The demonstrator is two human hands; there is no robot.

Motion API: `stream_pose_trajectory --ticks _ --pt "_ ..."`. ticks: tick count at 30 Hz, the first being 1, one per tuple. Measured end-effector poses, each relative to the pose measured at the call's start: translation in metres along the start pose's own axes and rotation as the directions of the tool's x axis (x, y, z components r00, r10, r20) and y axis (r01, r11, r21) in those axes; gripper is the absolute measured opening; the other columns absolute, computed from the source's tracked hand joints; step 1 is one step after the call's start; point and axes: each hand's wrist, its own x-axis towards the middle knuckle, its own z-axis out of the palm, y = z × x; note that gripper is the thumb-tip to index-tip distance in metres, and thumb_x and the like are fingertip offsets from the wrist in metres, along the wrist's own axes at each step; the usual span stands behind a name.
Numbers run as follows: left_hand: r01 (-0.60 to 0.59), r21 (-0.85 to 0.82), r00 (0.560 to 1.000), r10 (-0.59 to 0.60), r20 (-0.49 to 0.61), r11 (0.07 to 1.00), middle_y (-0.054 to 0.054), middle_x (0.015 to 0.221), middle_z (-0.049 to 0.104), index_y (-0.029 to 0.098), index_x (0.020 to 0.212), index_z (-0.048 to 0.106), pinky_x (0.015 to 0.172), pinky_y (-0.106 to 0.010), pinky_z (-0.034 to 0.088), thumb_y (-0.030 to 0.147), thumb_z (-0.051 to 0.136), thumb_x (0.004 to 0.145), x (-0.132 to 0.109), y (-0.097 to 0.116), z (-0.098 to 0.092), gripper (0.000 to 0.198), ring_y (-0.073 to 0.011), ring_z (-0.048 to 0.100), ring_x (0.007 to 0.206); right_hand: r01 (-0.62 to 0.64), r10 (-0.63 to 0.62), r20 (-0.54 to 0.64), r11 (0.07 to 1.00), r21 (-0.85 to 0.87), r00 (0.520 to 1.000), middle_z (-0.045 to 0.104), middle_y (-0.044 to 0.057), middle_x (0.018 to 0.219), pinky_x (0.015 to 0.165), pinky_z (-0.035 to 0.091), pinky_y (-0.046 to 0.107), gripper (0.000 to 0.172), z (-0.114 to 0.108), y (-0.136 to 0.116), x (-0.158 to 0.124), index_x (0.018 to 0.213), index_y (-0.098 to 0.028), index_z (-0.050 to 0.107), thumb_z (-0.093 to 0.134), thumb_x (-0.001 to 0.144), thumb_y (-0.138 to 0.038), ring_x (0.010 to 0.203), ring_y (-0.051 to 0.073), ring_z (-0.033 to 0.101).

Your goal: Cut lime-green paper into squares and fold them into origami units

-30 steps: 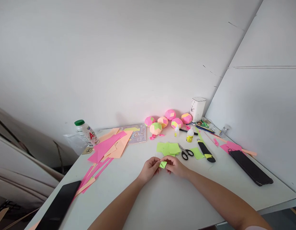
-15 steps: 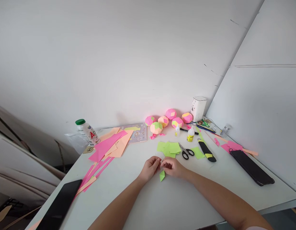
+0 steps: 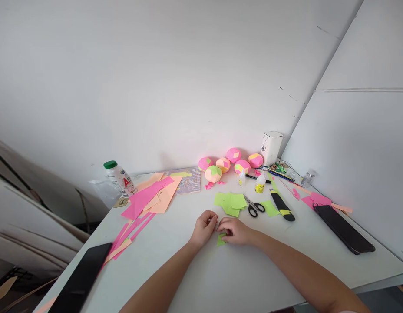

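Note:
Near the middle of the desk, my left hand (image 3: pixel 205 226) is closed, thumb pressed to its fingers; whatever it pinches is too small to make out. My right hand (image 3: pixel 233 231) is beside it, fingers curled over a small folded green paper piece (image 3: pixel 221 240) that lies partly hidden below its fingertips. Whether the right fingers grip that piece cannot be seen. Behind the hands lie overlapping green paper squares (image 3: pixel 230 203), with black-handled scissors (image 3: pixel 256 209) at their right.
Several paper balls (image 3: pixel 213 174) sit by the wall. Glue bottles (image 3: pixel 260 184) and a cutter (image 3: pixel 282 206) are behind right. Pink and orange sheets (image 3: pixel 146 198), a white bottle (image 3: pixel 120 179) and a black tablet (image 3: pixel 80 278) are at left, a dark phone (image 3: pixel 344 228) at right.
My right hand has moved slightly down and left, its fingers now covering part of the folded green piece. My left hand has stayed almost in place. The view has shifted slightly.

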Motion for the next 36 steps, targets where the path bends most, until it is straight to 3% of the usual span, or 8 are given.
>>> stream_pose_trajectory --ticks 3,7,11,13,16,23,29,36 --pt "-0.082 0.085 0.996 0.083 -0.012 0.993 -0.004 0.080 0.056 0.018 0.067 0.056 0.061 -0.026 0.043 0.038 0.052 0.080 -0.001 0.004 0.000 0.025 -0.0147 0.052 0.068 -0.041 0.041 -0.019 0.999 0.029 0.999 0.056 0.001 0.076 0.054 0.041 0.024 0.016 -0.001 -0.001 0.000 0.083 -0.018 0.066 0.064 0.068 -0.014 0.058 0.011 0.047" --pt "-0.089 0.117 0.996 0.089 0.003 0.989 -0.005 0.080 0.057 0.018 0.067 0.057 0.067 -0.028 0.043 0.037 0.050 0.082 -0.002 0.007 0.000 0.025 -0.0170 0.054 0.074 -0.069 0.076 -0.106 0.995 0.066 0.992 0.059 0.003 0.085 0.052 0.043 0.025 0.016 -0.001 -0.001 -0.001 0.089 -0.018 0.065 0.062 0.074 -0.024 0.056 0.011 0.048" --pt "-0.092 0.135 0.996 0.088 0.034 0.987 -0.004 0.078 0.058 0.019 0.069 0.058 0.069 -0.029 0.043 0.037 0.049 0.083 -0.001 0.004 -0.002 0.025 -0.0176 0.053 0.073 0.001 -0.024 -0.164 0.990 -0.140 0.986 0.062 0.006 0.089 0.065 0.046 0.031 0.021 0.000 -0.004 -0.003 0.091 -0.019 0.065 0.065 0.074 -0.033 0.071 0.018 0.056" --pt "-0.090 0.145 0.995 0.083 0.053 0.985 -0.004 0.076 0.058 0.019 0.070 0.058 0.068 -0.029 0.043 0.039 0.048 0.084 0.000 0.002 -0.002 0.026 -0.0175 0.053 0.072 0.039 -0.073 -0.120 0.963 -0.265 0.990 0.061 0.006 0.088 0.072 0.045 0.034 0.022 0.001 -0.007 -0.004 0.086 -0.020 0.066 0.070 0.071 -0.036 0.081 0.021 0.056" --pt "-0.098 0.151 0.994 0.089 0.064 0.984 -0.004 0.076 0.058 0.018 0.071 0.059 0.068 -0.028 0.043 0.040 0.048 0.084 0.000 0.001 -0.002 0.027 -0.0174 0.053 0.072 0.057 -0.084 -0.068 0.942 -0.329 0.994 0.058 0.004 0.082 0.068 0.043 0.032 0.020 0.001 -0.006 -0.003 0.070 -0.020 0.061 0.073 0.066 -0.036 0.077 0.021 0.053" --pt "-0.096 0.143 0.991 0.082 0.102 0.985 -0.004 0.077 0.060 0.017 0.074 0.061 0.069 -0.028 0.043 0.041 0.049 0.084 0.000 -0.001 -0.003 0.028 -0.0170 0.054 0.073 -0.115 0.131 -0.232 0.990 0.079 0.964 0.046 -0.001 0.070 0.053 0.035 0.025 0.033 -0.007 -0.001 0.001 0.059 -0.019 0.045 0.063 0.076 -0.040 0.058 0.013 0.041" --pt "-0.005 0.006 0.979 0.004 0.204 1.000 -0.006 0.091 0.066 0.017 0.096 0.062 0.076 -0.030 0.046 0.046 0.056 0.079 -0.002 0.000 -0.003 0.033 -0.0192 0.058 0.083 -0.147 0.179 -0.219 0.977 0.151 0.959 0.047 -0.001 0.070 0.055 0.035 0.026 0.031 -0.010 -0.006 0.002 0.059 -0.019 0.049 0.064 0.076 -0.040 0.062 0.014 0.044" --pt "-0.006 0.057 0.977 -0.006 0.211 0.998 -0.002 0.071 0.060 0.017 0.077 0.059 0.063 -0.026 0.041 0.047 0.053 0.081 -0.002 -0.001 -0.004 0.031 -0.0148 0.052 0.066 -0.181 0.225 -0.227 0.963 0.198 0.947 0.046 -0.001 0.067 0.055 0.035 0.026 0.028 -0.010 -0.008 0.002 0.063 -0.018 0.055 0.067 0.073 -0.041 0.060 0.013 0.042"
